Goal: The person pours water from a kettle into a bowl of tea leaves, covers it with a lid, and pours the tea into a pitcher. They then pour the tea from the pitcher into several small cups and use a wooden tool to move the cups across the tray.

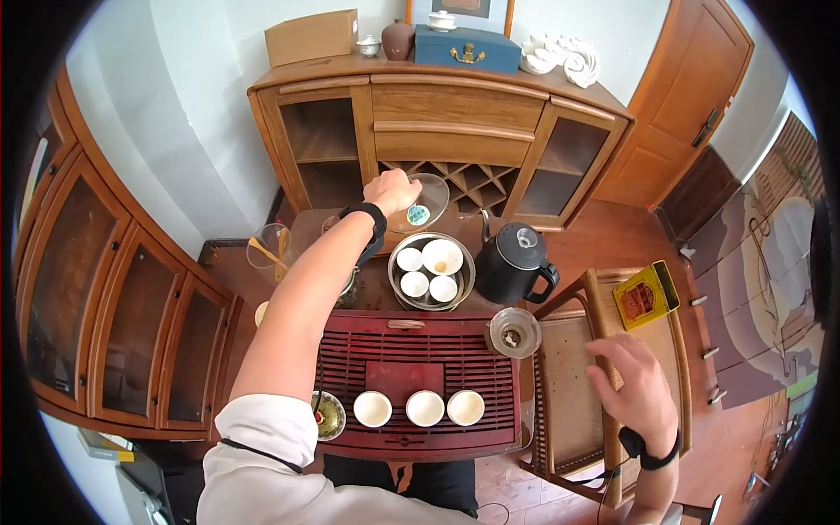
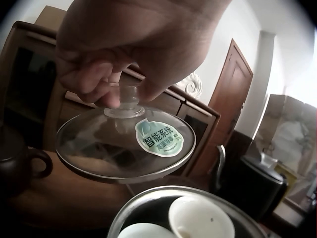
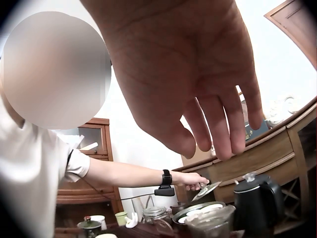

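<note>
My left hand (image 1: 391,190) pinches the knob (image 2: 129,99) of a round glass lid (image 2: 94,151) that bears a green-and-white sticker. The lid is held up and tilted, beyond the steel pot (image 1: 469,291). Inside the uncovered pot are white cups (image 1: 414,285) and a larger white bowl (image 1: 443,255) with a brownish patch in it. My right hand (image 1: 636,389) hovers over the wicker chair, its fingers relaxed and holding nothing. Beside the pot stands a black kettle (image 1: 510,267) with a clear knob on top.
Three white cups (image 1: 425,409) stand on the red slatted tea tray (image 1: 350,341), right of a lidless bowl of greenish contents (image 1: 329,416). A glass vessel (image 1: 514,333) sits at its right corner. A yellow tin (image 1: 643,297) rests on the wicker chair (image 1: 564,385). Behind stands a wooden cabinet (image 1: 455,107).
</note>
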### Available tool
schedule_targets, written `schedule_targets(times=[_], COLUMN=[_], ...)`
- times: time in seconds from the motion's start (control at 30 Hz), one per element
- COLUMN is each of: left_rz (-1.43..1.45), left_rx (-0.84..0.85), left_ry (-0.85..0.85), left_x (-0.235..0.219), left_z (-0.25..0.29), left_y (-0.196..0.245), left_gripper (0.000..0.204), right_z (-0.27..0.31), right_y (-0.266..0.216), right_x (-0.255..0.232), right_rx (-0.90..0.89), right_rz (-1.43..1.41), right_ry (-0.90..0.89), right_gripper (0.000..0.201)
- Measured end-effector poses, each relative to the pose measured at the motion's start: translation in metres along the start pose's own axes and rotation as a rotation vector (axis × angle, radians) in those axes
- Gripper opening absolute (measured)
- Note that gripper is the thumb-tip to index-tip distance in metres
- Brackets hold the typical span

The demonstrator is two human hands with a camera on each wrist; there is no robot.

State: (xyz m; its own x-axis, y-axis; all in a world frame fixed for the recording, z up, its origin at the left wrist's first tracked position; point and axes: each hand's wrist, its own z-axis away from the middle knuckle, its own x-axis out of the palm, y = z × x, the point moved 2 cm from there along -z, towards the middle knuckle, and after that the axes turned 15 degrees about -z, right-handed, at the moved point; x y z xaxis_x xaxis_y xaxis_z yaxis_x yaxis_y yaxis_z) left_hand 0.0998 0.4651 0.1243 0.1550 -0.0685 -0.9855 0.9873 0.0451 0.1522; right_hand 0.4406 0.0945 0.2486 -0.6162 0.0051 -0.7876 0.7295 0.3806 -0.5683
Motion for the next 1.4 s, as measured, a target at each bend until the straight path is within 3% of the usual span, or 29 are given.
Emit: schedule_targets(times=[0.13, 0.2, 0.47, 0.77, 0.87, 0.97, 1.0, 1.07, 1.27, 1.4], left_rz=[-0.077, -0.096, -0.111, -0.121, 0.031, 0.914, 0.909, 1.244, 1.429, 1.714], left_rx=[0.058, 0.061, 0.011, 0.051, -0.004, -0.032, -0.031, -0.068, -0.143, -0.129], left_ry=[0.0, 0.002, 0.023, -0.001, 0.069, -0.266, -0.265, -0.38, -0.448, -0.526], left_x=[0.02, 0.025, 0.019, 0.037, 0.034, 0.03, 0.029, 0.031, 0.031, 0.035], left_z=[-0.007, -0.01, -0.026, -0.029, -0.05, -0.05, -0.047, -0.045, -0.018, -0.011], left_y=[0.01, 0.013, 0.007, 0.001, -0.015, -0.026, -0.027, -0.032, -0.047, -0.055], left_gripper=[0.055, 0.055, 0.052, 0.054, 0.051, 0.034, 0.034, 0.032, 0.025, 0.023], right_z=[0.027, 0.036, 0.055, 0.061, 0.064, 0.065, 0.066, 0.066, 0.055, 0.049], right_y=[0.023, 0.033, 0.049, 0.057, 0.06, 0.061, 0.061, 0.064, 0.063, 0.059], right_x=[0.012, 0.017, 0.029, 0.046, 0.046, 0.047, 0.048, 0.05, 0.054, 0.054], right_rx=[0.127, 0.09, 0.242, 0.238, 0.244, 0.244, 0.245, 0.256, 0.232, 0.229], right_rz=[-0.032, -0.019, -0.152, -0.18, -0.181, -0.186, -0.19, -0.192, -0.231, -0.24], right_ry=[0.045, 0.037, 0.124, 0.126, 0.135, 0.145, 0.148, 0.156, 0.143, 0.139], right_gripper=[0.028, 0.032, 0.048, 0.048, 0.048, 0.048, 0.048, 0.047, 0.046, 0.048])
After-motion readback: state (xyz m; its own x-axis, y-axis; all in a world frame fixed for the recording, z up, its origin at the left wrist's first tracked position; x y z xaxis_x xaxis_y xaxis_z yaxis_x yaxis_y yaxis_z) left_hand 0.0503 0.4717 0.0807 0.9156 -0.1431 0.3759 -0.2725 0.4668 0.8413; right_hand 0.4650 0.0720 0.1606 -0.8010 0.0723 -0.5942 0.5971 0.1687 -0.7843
